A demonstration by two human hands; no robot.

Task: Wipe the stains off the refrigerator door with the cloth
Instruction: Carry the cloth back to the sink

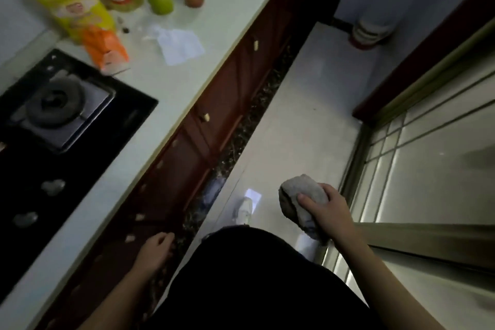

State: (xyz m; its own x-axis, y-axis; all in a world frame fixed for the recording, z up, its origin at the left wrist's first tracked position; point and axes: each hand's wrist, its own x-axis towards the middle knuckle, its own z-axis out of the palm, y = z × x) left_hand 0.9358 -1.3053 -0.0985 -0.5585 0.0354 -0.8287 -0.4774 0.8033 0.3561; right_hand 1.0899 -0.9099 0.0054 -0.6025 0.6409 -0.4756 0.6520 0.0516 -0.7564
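My right hand (328,211) grips a bunched grey cloth (300,201) above the pale floor tiles. The cloth is close to the left edge of a tall reflective panel (434,163) on the right, which may be the refrigerator door; I cannot tell whether cloth and panel touch. No stains are visible on the panel in this blurred view. My left hand (158,245) hangs low beside the red-brown cabinet fronts, fingers loosely curled and holding nothing.
A white counter (171,83) runs along the left with a black gas hob (61,112), yellow and orange bags (77,8), an oil bottle, green fruits (160,2) and paper. A narrow floor strip (302,120) lies between cabinets and panel. A white-and-red container (368,32) stands in the far corner.
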